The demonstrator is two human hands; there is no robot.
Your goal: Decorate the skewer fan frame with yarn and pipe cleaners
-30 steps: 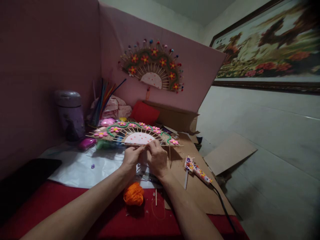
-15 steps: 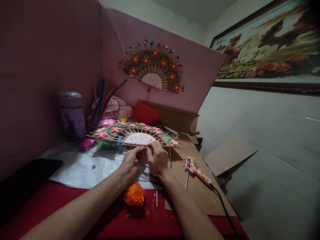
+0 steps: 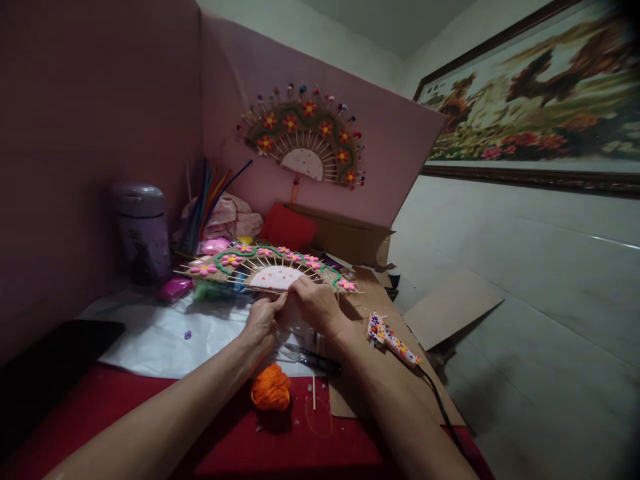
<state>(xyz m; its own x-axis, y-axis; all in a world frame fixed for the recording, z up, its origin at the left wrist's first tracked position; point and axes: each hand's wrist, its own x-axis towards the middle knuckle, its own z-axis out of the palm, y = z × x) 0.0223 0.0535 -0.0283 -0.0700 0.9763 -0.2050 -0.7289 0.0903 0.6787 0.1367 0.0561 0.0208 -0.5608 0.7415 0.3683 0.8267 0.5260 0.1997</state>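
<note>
A handmade craft fan (image 3: 273, 277) is held up over the table, with a dotted white half-circle at its base, thin sticks, a burlap band, pink flowers and a green wavy trim. My left hand (image 3: 261, 323) is closed, thumb and fingers pinching the middle of the fan's lower edge. Just right of it, my right hand (image 3: 320, 305) has its bent fingers closed on the same edge, over the half-circle's right end. A tiny orange bit shows between the fingertips. Below the hands lie black-handled thread snips (image 3: 320, 361) and a ball of orange yarn (image 3: 271, 388).
A flower-patterned glue gun (image 3: 393, 339) with a cord lies on cardboard (image 3: 350, 399) at right. A purple thermos (image 3: 143, 233), pipe cleaners (image 3: 205, 207) and pink packets (image 3: 176, 289) stand at left. Another fan (image 3: 303, 163) hangs on the pink board behind. A black object (image 3: 55, 367) lies left.
My right hand has shifted, its forearm swinging right and now covering part of the cardboard. The thread snips have come into fuller view. My left hand stays at the fan's edge.
</note>
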